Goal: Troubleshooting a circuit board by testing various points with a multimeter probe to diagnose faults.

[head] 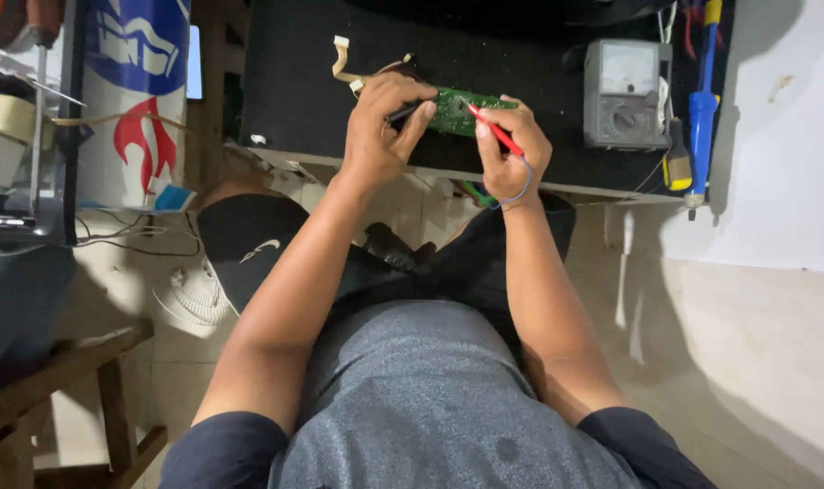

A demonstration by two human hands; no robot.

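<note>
Circuit board (462, 110) lies crosswise near counter (285, 91) front edge, between hands. Left hand (380, 127) grips black probe (401, 113); right hand (511, 149) pinches red probe (495, 130), tip on board.

A matt black mat (303, 81) covers the bench, the meter (626, 93) is dull grey plastic, the stool (63, 398) rough wood, the floor (747, 362) glossy tile.

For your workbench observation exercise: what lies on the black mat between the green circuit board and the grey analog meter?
In the head view, the black mat between the green circuit board and the grey analog meter is bare; only the right hand with its red probe sits nearby.
</note>
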